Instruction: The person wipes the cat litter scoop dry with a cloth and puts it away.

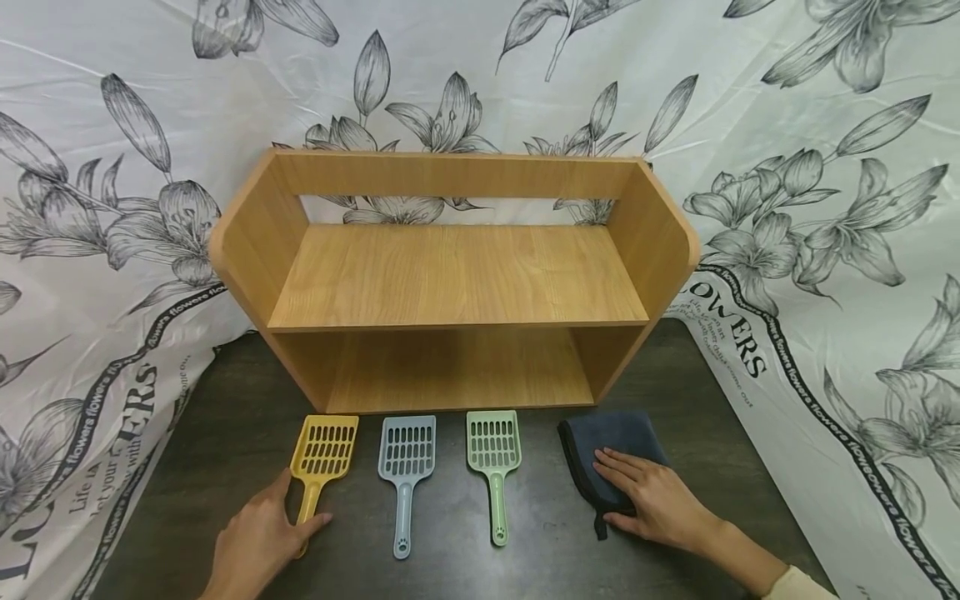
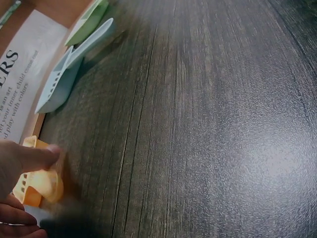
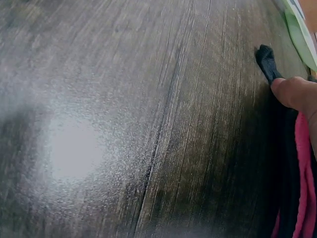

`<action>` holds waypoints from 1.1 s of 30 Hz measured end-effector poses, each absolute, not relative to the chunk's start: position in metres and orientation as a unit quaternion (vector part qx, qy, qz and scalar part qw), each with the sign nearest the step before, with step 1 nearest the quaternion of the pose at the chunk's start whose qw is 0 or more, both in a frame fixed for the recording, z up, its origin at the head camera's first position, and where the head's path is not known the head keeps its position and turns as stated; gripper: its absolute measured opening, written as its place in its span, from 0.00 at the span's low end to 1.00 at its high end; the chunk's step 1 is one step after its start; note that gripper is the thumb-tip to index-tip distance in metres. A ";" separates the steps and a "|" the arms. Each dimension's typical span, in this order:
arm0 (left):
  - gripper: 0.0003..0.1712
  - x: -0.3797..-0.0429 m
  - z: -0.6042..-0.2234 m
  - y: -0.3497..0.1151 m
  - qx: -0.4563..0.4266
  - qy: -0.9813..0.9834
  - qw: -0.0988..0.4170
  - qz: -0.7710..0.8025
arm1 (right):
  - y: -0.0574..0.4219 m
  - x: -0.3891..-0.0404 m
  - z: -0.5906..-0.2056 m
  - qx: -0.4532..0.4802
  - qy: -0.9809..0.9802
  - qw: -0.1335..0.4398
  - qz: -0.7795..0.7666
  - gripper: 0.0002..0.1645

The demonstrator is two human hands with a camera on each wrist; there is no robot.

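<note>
In the head view a yellow litter scoop (image 1: 325, 446) lies at the left on the dark table. My left hand (image 1: 255, 533) holds its handle, thumb across it and fingers on the far left side; the fingertips are partly hidden. The left wrist view shows the thumb (image 2: 42, 156) over the yellow scoop. My right hand (image 1: 660, 500) rests on a folded dark blue cloth (image 1: 615, 437) with black edging, fingers extended on top and thumb at the near edge by a black loop (image 1: 601, 527). Pink edging (image 3: 302, 144) shows in the right wrist view.
A blue litter scoop (image 1: 406, 454) and a green litter scoop (image 1: 494, 450) lie between the hands, handles toward me. Behind them stands a two-level wooden shelf (image 1: 457, 275). White flower-printed sheeting (image 1: 825, 333) covers the back and sides of the dark table (image 1: 555, 558).
</note>
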State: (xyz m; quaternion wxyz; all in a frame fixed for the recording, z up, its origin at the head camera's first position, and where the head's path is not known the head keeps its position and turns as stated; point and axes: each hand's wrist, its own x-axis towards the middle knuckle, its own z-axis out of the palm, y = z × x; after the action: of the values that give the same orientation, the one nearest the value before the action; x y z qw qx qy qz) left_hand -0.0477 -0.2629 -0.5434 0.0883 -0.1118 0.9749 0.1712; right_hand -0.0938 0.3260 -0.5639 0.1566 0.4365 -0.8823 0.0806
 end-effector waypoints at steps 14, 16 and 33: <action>0.47 -0.044 -0.543 -0.267 -0.092 0.980 0.049 0.171 | 0.326 -0.102 -0.568 0.443 -0.874 0.181 0.088 0.44; 0.43 -0.044 -0.543 -0.267 -0.090 0.981 0.046 0.167 | 0.326 -0.102 -0.566 0.433 -0.877 0.185 0.099 0.43; 0.23 -0.044 -0.538 -0.273 -0.092 0.981 0.034 0.167 | 0.332 -0.110 -0.542 0.349 -0.888 0.164 0.249 0.28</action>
State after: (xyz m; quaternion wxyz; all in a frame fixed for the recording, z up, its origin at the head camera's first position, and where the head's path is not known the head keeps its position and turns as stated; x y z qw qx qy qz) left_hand -0.0443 -0.2735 -0.5384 0.0338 -0.0915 0.9811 0.1669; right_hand -0.1099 0.3319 -0.5425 0.1644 0.3492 -0.8883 0.2488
